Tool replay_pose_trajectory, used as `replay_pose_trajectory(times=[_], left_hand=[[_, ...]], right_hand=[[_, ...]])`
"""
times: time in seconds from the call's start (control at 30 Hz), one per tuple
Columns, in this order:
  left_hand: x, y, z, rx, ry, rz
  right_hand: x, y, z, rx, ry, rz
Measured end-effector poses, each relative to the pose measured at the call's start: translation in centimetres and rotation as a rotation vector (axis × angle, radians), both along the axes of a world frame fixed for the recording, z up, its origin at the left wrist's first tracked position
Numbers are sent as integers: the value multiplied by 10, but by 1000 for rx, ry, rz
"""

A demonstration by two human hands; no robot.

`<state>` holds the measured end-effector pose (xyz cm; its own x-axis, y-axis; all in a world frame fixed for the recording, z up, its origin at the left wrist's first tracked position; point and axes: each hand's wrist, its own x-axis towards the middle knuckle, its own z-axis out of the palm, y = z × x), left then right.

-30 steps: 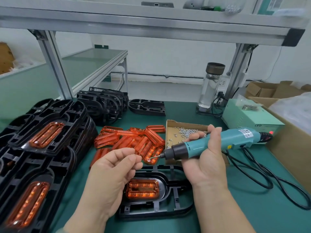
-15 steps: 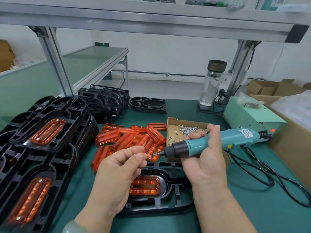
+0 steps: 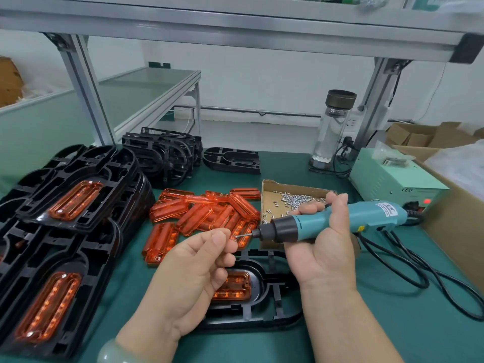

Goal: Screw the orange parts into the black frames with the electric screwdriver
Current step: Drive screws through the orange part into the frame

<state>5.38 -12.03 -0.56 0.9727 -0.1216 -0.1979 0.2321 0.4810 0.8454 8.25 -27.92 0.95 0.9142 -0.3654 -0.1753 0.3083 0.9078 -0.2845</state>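
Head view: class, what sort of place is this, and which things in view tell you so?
Most likely a factory assembly bench. Stacks of identical black frames lie beside a pile of loose orange parts, a cardboard tray holds small screws, and the right hand grips a corded electric screwdriver.

Stacked frames [image 3: 78, 205] crowd the left edge of the table [image 3: 285, 166]; loose orange parts [image 3: 204, 213] and a screw box [image 3: 271, 197] fill the middle; cables [image 3: 419, 273] loop near the right edge. The near right corner lies bare, room for a hand.
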Motion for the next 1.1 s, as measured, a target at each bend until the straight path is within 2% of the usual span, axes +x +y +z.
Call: replay_pose_trajectory(times=[0.17,0.6,1.1], left_hand=[[0,0,3,-83,96,-116],[1,1,0,-147,120,-147],[1,-1,-2,-64,65,-109]], right_hand=[[-2,2,1,-44,-24,1],[-2,3,3,-37,-43,5],[-4,3,3,-49,-44,6]])
